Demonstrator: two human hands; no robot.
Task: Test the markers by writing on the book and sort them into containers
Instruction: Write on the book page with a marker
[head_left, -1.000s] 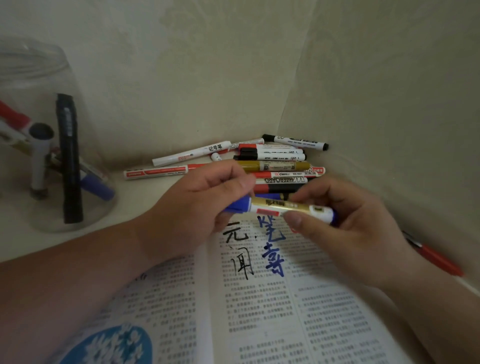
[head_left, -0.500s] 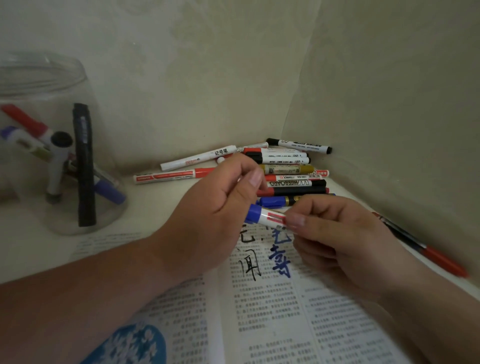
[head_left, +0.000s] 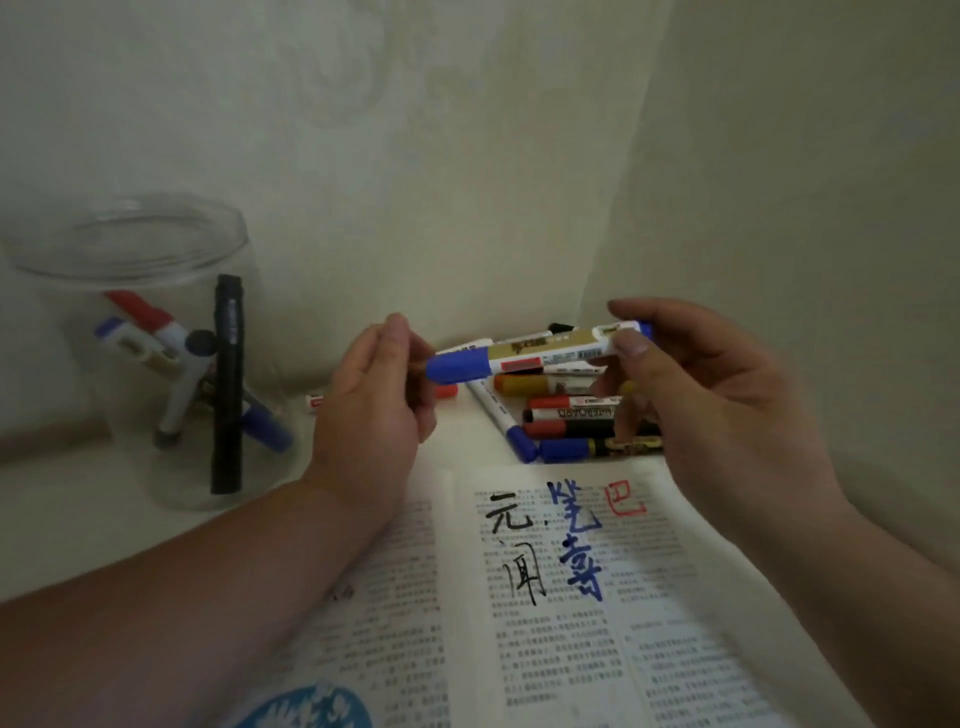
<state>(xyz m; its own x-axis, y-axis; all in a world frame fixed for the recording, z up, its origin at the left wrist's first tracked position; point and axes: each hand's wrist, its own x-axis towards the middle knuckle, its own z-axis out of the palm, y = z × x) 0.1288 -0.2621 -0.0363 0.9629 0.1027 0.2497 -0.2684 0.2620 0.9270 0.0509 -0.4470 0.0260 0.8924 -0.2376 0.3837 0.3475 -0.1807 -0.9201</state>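
— Paper nearest you, is it?

— Yes. My book (head_left: 571, 649) lies open along the bottom of the frame, printed columns on both pages and a blue patterned disc (head_left: 306, 709) at the bottom edge, left of centre. On the right-hand page, at its upper end, are big hand-drawn characters: black (head_left: 514, 540), blue (head_left: 576, 540) just right of them, and one red (head_left: 626, 499) above and to the right.

— And your hands?

— Both are raised over the top of the book, mid-frame. My right hand (head_left: 717, 395) pinches the tail of a marker (head_left: 535, 351) between thumb and forefinger. It runs nearly level, white and gold, its blue cap (head_left: 457, 366) on and pointing left. My left hand (head_left: 371, 405) is curled at the cap's tip, thumb up; whether it grips the cap or only touches it, I cannot tell.

— What's behind them?

— Past the book's top edge lies a pile (head_left: 566, 415) of markers, red, gold, black and blue among them, partly hidden by my right fingers. Well apart, at the left of the frame, stands a clear jar (head_left: 156, 364) with several markers leaning inside, one black one (head_left: 227, 384) almost upright. A pale wall (head_left: 467, 156) fills the upper frame, folding into a corner right of centre.
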